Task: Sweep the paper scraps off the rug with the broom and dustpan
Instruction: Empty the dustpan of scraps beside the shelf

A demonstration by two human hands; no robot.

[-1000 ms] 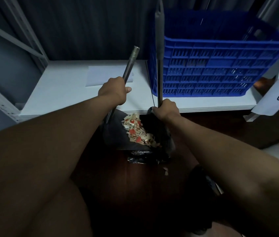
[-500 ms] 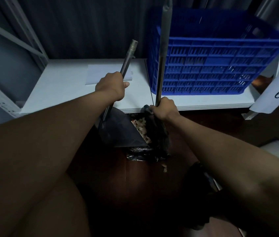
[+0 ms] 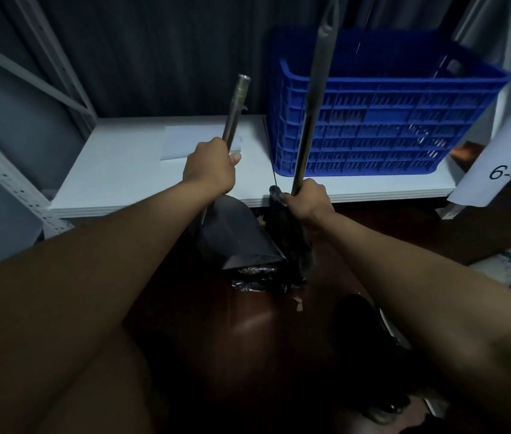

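**Over the bin bag with a tipped dustpan, tell me this isn't about to go sideways**

Down by the low white shelf (image 3: 141,170) is where I'm at, dumping the sweepings. Left hand (image 3: 209,166) is wrapped tight around the dustpan handle (image 3: 234,115), and the dustpan (image 3: 235,239) is tilted so I'm looking at its dark back, mouth pointing down at the crinkly black bag (image 3: 255,278) on the floor. Right hand (image 3: 307,198) is clamped on the broom handle (image 3: 313,98) low down, right above the broom head (image 3: 291,242), which sits right against the pan's open side.

What worries me: the bag opening looks small and floppy, and the pan lip sits just at its edge. If I tip too fast or the bag folds shut, the paper scraps land on the dark floor (image 3: 248,333) instead. One scrap (image 3: 298,303) is already lying loose just in front of the bag, so that's one more pass either way. The broom bristles could also flick bits out sideways if I drag them across the pan mouth.

Stuff I honestly can't make out: the inside of the pan is turned away, so no idea how much paper is left in there, just a sliver of scraps (image 3: 261,219) peeking up between pan and broom. It's dim, and the bag's opening is mostly hidden behind the pan. No rug that I can pick out from this angle, and the blue crate (image 3: 389,126) on the shelf hides whatever's behind it
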